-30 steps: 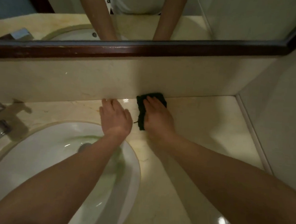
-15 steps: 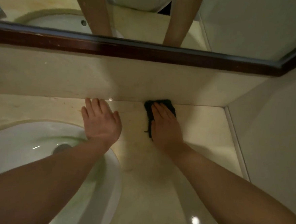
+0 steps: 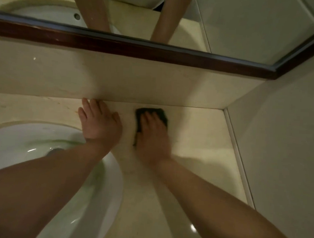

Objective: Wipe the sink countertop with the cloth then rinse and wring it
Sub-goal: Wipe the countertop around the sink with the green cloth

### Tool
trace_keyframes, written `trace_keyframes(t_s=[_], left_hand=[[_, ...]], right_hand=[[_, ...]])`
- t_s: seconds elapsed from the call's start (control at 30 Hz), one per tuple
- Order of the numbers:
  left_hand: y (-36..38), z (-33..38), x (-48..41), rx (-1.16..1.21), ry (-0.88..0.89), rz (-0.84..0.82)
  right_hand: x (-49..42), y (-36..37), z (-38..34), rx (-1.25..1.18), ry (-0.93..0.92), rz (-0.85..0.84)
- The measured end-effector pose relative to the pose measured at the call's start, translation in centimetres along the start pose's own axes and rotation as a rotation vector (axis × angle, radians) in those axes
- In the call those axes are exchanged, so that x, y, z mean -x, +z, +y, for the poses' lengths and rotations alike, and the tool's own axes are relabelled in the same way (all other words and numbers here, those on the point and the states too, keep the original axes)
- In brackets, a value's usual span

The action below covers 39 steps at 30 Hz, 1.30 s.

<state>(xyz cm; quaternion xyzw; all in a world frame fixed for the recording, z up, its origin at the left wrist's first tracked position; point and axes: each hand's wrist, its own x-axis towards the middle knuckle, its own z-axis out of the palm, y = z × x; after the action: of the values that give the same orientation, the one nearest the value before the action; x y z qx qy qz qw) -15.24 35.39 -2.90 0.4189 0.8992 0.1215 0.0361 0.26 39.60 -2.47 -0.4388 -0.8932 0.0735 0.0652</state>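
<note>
A small dark cloth (image 3: 162, 114) lies flat on the beige marble countertop (image 3: 197, 140), close to the backsplash. My right hand (image 3: 154, 137) presses down on it with straight fingers and covers most of it; only the far edge and left side show. My left hand (image 3: 100, 122) rests flat on the countertop just left of the cloth, fingertips at the backsplash, wrist over the rim of the white sink basin (image 3: 108, 189). The drain (image 3: 54, 150) is partly hidden by my left forearm.
The backsplash (image 3: 154, 85) rises behind the counter, with a dark wood-framed mirror (image 3: 138, 48) above it showing my arms. A side wall (image 3: 284, 146) closes the counter on the right. Bare marble lies between the cloth and that wall.
The view has shifted right, so the faucet has left the frame. My right hand with the cloth has slid right along the backsplash, away from my left hand, which stays flat.
</note>
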Motion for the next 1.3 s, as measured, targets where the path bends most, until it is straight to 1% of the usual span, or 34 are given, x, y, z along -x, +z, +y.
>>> trace_keyframes(t_s=[0.07,0.1,0.13,0.17,0.2,0.27,0.3,0.37,0.4,0.43,0.47,0.5,0.53,0.6,0.63,0.67,0.7,0.73,0.8,0.83,0.87,0.9,0.93,0.97,1.0,1.03,1.07,1.13,1.23,1.3], left_hand=[[0.0,-0.1,0.1,0.008,-0.003,0.001],[0.0,-0.2,0.1,0.015,0.002,0.011],[-0.1,-0.2,0.1,0.022,0.008,0.023],[-0.1,-0.1,0.2,0.023,0.011,0.032],[-0.1,0.0,0.1,0.019,0.010,0.037],[-0.1,0.1,0.0,0.010,-0.002,0.032],[-0.1,0.2,0.0,0.006,-0.008,0.024],[0.0,0.1,-0.1,-0.001,-0.013,-0.002],[0.1,0.1,-0.1,-0.008,-0.013,-0.011],[0.1,0.2,-0.2,-0.011,-0.018,-0.016],[0.1,0.2,-0.2,-0.011,-0.025,-0.019],[0.1,0.2,-0.2,-0.010,-0.029,-0.022],[0.1,0.1,-0.2,-0.010,-0.028,-0.024],[0.1,0.0,-0.2,-0.020,-0.016,-0.018],[0.1,0.0,-0.2,-0.020,-0.012,-0.016],[0.1,-0.1,-0.1,-0.016,-0.012,-0.015],[0.1,-0.1,0.0,-0.015,-0.012,-0.017],[0.0,-0.1,0.0,-0.018,-0.011,-0.023],[0.0,-0.1,-0.1,-0.028,-0.010,-0.029],[0.0,-0.1,-0.1,-0.030,-0.010,-0.024],[0.0,0.0,-0.2,-0.026,-0.010,-0.017],[0.0,0.0,-0.2,-0.024,-0.008,-0.013],[0.1,-0.1,-0.1,-0.026,-0.003,-0.011],[0.2,-0.1,-0.1,-0.028,-0.001,-0.009],[0.2,-0.1,-0.1,-0.030,-0.002,-0.006],[0.3,-0.1,-0.1,-0.027,-0.009,-0.004],[0.3,0.0,-0.1,-0.022,-0.020,-0.008],[0.2,0.1,-0.2,-0.023,-0.035,-0.019],[-0.1,0.1,-0.2,-0.029,-0.043,-0.053],[-0.4,0.1,0.0,-0.012,-0.041,-0.110]], right_hand=[[0.9,0.3,-1.6,-0.023,-0.121,-0.080],[1.0,0.2,-1.0,-0.032,-0.159,-0.102],[1.2,-0.2,0.1,-0.035,-0.173,-0.095],[1.2,-0.8,1.6,-0.039,-0.150,-0.073],[1.2,-1.3,3.4,-0.041,-0.082,-0.013],[1.0,-2.0,7.7,-0.015,0.153,0.112],[1.0,-2.3,9.9,0.034,0.260,0.142],[1.0,-3.1,13.3,0.115,0.435,0.145],[0.7,-3.4,13.9,0.131,0.527,0.107],[0.1,-3.4,13.7,0.137,0.604,0.065],[-0.6,-3.1,12.5,0.142,0.628,0.060],[-1.3,-2.8,10.6,0.125,0.601,0.072],[-1.8,-2.2,8.2,0.092,0.515,0.102],[-1.7,-0.3,2.1,0.018,0.232,0.131],[-0.6,0.5,-0.9,-0.001,0.083,0.087],[0.9,0.8,-3.0,-0.024,-0.030,0.004],[2.5,0.6,-4.1,-0.044,-0.105,-0.077],[4.2,0.1,-4.0,-0.054,-0.167,-0.125],[7.0,-1.6,-0.9,-0.051,-0.274,-0.121],[7.5,-2.4,1.3,-0.050,-0.282,-0.078],[7.5,-2.9,4.0,-0.047,-0.232,-0.032],[7.1,-3.4,6.5,-0.030,-0.116,0.001],[6.4,-3.8,8.6,0.003,0.047,0.022],[5.5,-4.0,10.1,0.051,0.219,0.023],[4.4,-3.8,10.9,0.091,0.343,0.022],[3.2,-3.4,11.0,0.108,0.407,0.022],[2.0,-3.0,10.3,0.112,0.433,0.028],[-0.3,-2.0,7.4,0.102,0.387,0.008],[-1.3,-0.1,1.7,0.064,0.100,-0.015],[-0.2,0.8,-1.2,0.024,-0.072,-0.072]])
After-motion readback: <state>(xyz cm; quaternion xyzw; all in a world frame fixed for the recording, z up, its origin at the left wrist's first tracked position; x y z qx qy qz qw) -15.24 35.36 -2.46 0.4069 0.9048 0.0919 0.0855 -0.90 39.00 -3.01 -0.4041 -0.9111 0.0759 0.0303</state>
